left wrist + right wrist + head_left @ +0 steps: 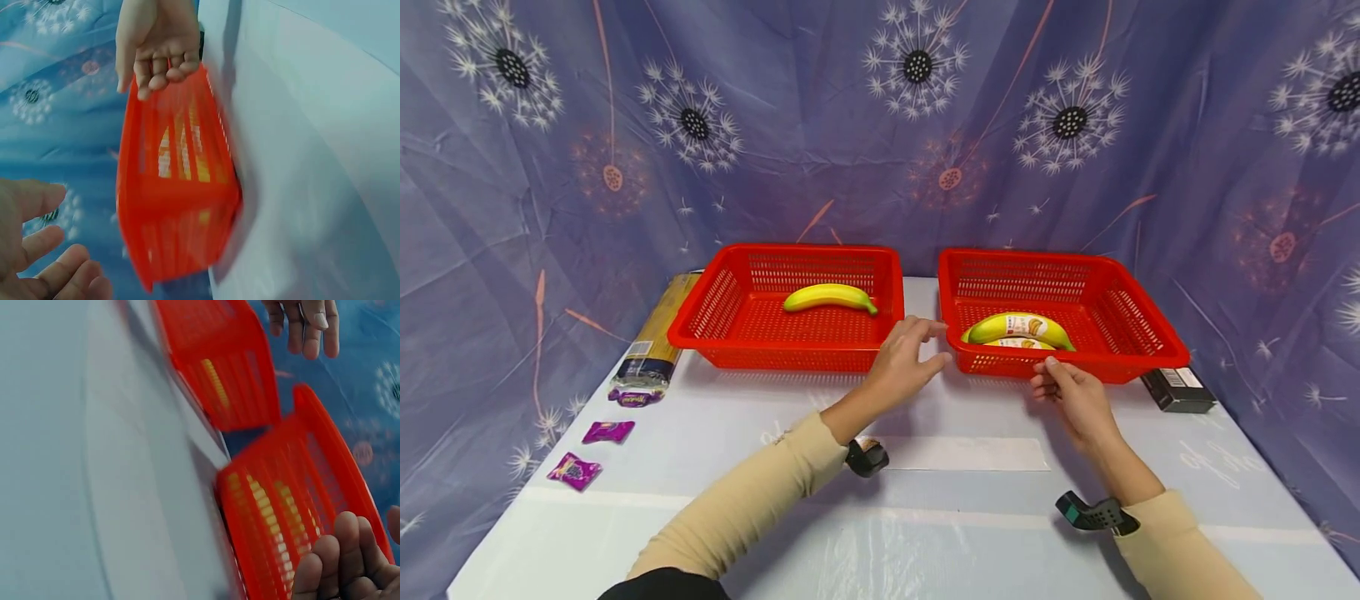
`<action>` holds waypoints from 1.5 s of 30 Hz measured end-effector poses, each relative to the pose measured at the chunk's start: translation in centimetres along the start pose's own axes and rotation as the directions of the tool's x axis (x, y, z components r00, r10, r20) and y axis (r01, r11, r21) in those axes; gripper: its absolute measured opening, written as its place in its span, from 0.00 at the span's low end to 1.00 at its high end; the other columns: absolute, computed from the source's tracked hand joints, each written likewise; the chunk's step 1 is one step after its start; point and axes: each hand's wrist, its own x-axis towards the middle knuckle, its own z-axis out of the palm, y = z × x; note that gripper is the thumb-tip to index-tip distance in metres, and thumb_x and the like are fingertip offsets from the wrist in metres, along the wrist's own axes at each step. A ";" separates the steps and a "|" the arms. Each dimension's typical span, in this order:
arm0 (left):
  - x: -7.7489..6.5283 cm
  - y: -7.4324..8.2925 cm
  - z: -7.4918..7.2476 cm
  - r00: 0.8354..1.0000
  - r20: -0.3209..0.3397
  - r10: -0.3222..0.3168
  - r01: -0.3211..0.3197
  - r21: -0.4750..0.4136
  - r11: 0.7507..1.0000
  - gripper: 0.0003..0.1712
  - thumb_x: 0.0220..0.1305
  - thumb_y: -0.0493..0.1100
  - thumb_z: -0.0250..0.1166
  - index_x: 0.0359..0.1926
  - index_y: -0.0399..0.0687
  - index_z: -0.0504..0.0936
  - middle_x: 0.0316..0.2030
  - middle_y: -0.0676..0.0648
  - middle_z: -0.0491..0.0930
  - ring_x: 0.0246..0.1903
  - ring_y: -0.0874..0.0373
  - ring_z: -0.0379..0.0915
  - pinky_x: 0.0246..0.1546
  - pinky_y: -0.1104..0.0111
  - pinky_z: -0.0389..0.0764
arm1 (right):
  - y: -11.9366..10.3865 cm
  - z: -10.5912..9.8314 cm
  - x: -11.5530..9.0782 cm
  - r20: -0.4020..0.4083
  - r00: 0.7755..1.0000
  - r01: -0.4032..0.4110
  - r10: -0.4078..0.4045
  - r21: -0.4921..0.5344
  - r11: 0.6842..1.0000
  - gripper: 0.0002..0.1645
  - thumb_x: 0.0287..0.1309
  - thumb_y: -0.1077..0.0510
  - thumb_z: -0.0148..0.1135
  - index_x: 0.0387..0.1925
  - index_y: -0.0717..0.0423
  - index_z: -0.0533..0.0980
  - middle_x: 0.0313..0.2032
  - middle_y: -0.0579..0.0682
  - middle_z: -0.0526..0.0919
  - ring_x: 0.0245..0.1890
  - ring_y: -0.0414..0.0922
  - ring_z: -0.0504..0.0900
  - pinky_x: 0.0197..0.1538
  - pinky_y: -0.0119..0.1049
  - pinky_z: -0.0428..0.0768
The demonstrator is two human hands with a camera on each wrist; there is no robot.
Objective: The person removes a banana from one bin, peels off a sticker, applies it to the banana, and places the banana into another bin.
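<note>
In the head view a red basket (pixel 1067 365) on the right holds labelled bananas (pixel 1026 327) near its front left corner. My left hand (pixel 904 358) is at that corner, fingers spread, thumb apart from them and nothing between them. At the front rim is my right hand (pixel 1075 404), fingers loosely bent; whether they touch the rim I cannot tell. The right wrist view has these fingers (pixel 347 550) in front of the basket wall, holding nothing. Another red basket (pixel 797 357) stands to the left with a single banana (pixel 829 297) inside.
Left of the baskets lies a long yellowish pack (pixel 658 333). Several purple wrapped sweets (pixel 608 431) are scattered along the table's left side. A black box (pixel 1180 390) sits by the right basket's front right corner. A patterned cloth (pixel 820 125) hangs behind.
</note>
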 end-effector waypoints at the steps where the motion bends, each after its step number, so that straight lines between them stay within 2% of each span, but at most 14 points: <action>1: -0.5 -0.4 -0.7 1.000 -0.024 0.005 -0.005 -0.002 1.000 0.22 0.56 0.43 0.66 0.53 0.46 0.78 0.45 0.46 0.77 0.46 0.53 0.71 0.47 0.63 0.74 | -0.1 0.5 -0.2 0.004 1.000 0.012 -0.012 -0.057 0.998 0.13 0.64 0.47 0.54 0.33 0.49 0.80 0.25 0.40 0.84 0.27 0.37 0.81 0.37 0.27 0.80; 6: -1.8 -2.4 -4.2 0.990 -0.139 -0.017 0.021 0.025 0.999 0.22 0.55 0.41 0.67 0.52 0.45 0.78 0.47 0.44 0.78 0.48 0.50 0.70 0.51 0.59 0.73 | -0.6 3.9 -0.7 0.045 0.992 0.126 -0.118 -0.279 0.952 0.20 0.64 0.47 0.55 0.40 0.61 0.77 0.28 0.40 0.84 0.31 0.40 0.82 0.39 0.28 0.80; 8: -2.0 -3.3 -5.6 0.985 -0.164 -0.044 0.050 0.033 0.998 0.21 0.55 0.41 0.67 0.52 0.45 0.78 0.48 0.43 0.77 0.50 0.50 0.70 0.54 0.58 0.71 | -0.9 5.5 -0.8 0.085 0.982 0.188 -0.169 -0.315 0.930 0.22 0.63 0.48 0.56 0.43 0.66 0.75 0.30 0.47 0.85 0.32 0.39 0.81 0.40 0.29 0.80; 11: -1.7 -4.6 -7.7 0.977 -0.198 -0.075 0.084 0.038 0.996 0.22 0.56 0.41 0.67 0.53 0.44 0.77 0.50 0.42 0.76 0.52 0.48 0.69 0.57 0.56 0.69 | -1.4 8.3 -0.8 0.160 0.959 0.274 -0.233 -0.330 0.903 0.21 0.62 0.51 0.58 0.45 0.66 0.75 0.37 0.58 0.84 0.34 0.40 0.82 0.42 0.27 0.80; 13: -1.2 -5.4 -9.1 0.973 -0.210 -0.099 0.109 0.034 0.993 0.23 0.56 0.42 0.66 0.53 0.43 0.76 0.49 0.41 0.76 0.52 0.46 0.68 0.56 0.55 0.68 | -1.7 10.2 -0.8 0.211 0.940 0.327 -0.267 -0.345 0.880 0.19 0.61 0.54 0.59 0.47 0.64 0.75 0.42 0.62 0.83 0.38 0.42 0.83 0.44 0.27 0.80; 17: 0.3 -7.1 -11.4 0.961 -0.235 -0.146 0.156 0.026 0.987 0.23 0.58 0.43 0.65 0.55 0.42 0.75 0.50 0.39 0.75 0.53 0.43 0.68 0.56 0.53 0.66 | -2.0 13.7 -0.1 0.277 0.909 0.406 -0.312 -0.413 0.815 0.22 0.59 0.54 0.62 0.52 0.60 0.73 0.50 0.57 0.81 0.47 0.49 0.82 0.51 0.34 0.79; 20: 1.7 -8.2 -12.8 0.954 -0.231 -0.189 0.203 0.039 0.978 0.25 0.60 0.44 0.63 0.57 0.42 0.74 0.53 0.38 0.74 0.56 0.43 0.67 0.60 0.51 0.64 | -2.0 15.8 1.0 0.270 0.906 0.418 -0.325 -0.465 0.780 0.28 0.57 0.53 0.63 0.58 0.58 0.70 0.55 0.56 0.76 0.52 0.53 0.79 0.54 0.45 0.78; 23: 3.0 -9.0 -14.0 0.944 -0.221 -0.245 0.261 0.049 0.964 0.26 0.61 0.45 0.62 0.59 0.42 0.72 0.55 0.37 0.74 0.59 0.42 0.65 0.62 0.51 0.62 | -1.7 17.3 2.4 0.237 0.912 0.409 -0.334 -0.500 0.763 0.34 0.57 0.51 0.63 0.63 0.58 0.65 0.59 0.57 0.72 0.56 0.55 0.75 0.56 0.49 0.76; 28: 5.1 -9.6 -15.3 0.927 -0.206 -0.313 0.324 0.022 0.946 0.28 0.63 0.47 0.60 0.62 0.44 0.69 0.58 0.39 0.71 0.61 0.42 0.61 0.63 0.51 0.60 | -0.9 18.4 4.4 0.222 0.910 0.414 -0.350 -0.538 0.734 0.38 0.58 0.50 0.61 0.66 0.60 0.62 0.65 0.57 0.65 0.60 0.55 0.70 0.57 0.50 0.75; 34: 7.1 -9.8 -15.8 0.913 -0.212 -0.349 0.362 0.022 0.932 0.28 0.63 0.49 0.60 0.63 0.46 0.68 0.60 0.41 0.71 0.64 0.44 0.59 0.65 0.53 0.59 | -0.1 18.9 5.4 0.250 0.889 0.455 -0.383 -0.576 0.680 0.37 0.60 0.49 0.60 0.65 0.65 0.63 0.68 0.59 0.60 0.68 0.55 0.61 0.68 0.51 0.62; 38: 7.8 -10.3 -15.8 0.900 -0.209 -0.381 0.393 0.013 0.920 0.29 0.64 0.50 0.59 0.63 0.47 0.68 0.61 0.41 0.69 0.65 0.44 0.58 0.64 0.53 0.60 | 0.3 19.2 5.3 0.261 0.881 0.471 -0.395 -0.571 0.673 0.38 0.60 0.49 0.60 0.64 0.66 0.64 0.69 0.58 0.59 0.69 0.55 0.60 0.68 0.51 0.62; 41: 8.0 -10.7 -15.8 0.889 -0.219 -0.401 0.416 0.025 0.909 0.29 0.63 0.49 0.60 0.63 0.45 0.68 0.60 0.39 0.69 0.64 0.43 0.58 0.63 0.52 0.62 | 0.6 19.5 5.0 0.266 0.884 0.465 -0.384 -0.577 0.671 0.38 0.60 0.47 0.59 0.66 0.64 0.62 0.70 0.55 0.57 0.70 0.54 0.60 0.68 0.50 0.62; 43: 8.1 -11.1 -15.8 0.883 -0.220 -0.415 0.436 0.053 0.899 0.29 0.63 0.49 0.60 0.63 0.44 0.68 0.59 0.38 0.70 0.63 0.42 0.59 0.62 0.52 0.62 | 0.9 19.6 4.7 0.271 0.880 0.473 -0.391 -0.582 0.662 0.38 0.61 0.47 0.59 0.66 0.63 0.62 0.70 0.55 0.56 0.70 0.53 0.59 0.69 0.49 0.62; 45: 8.1 -11.6 -15.8 0.877 -0.193 -0.440 0.462 0.091 0.882 0.30 0.63 0.48 0.60 0.64 0.44 0.67 0.59 0.38 0.69 0.63 0.42 0.58 0.62 0.53 0.62 | 1.1 19.7 4.2 0.277 0.868 0.494 -0.413 -0.579 0.649 0.39 0.60 0.48 0.60 0.66 0.63 0.61 0.71 0.54 0.56 0.70 0.53 0.59 0.70 0.50 0.60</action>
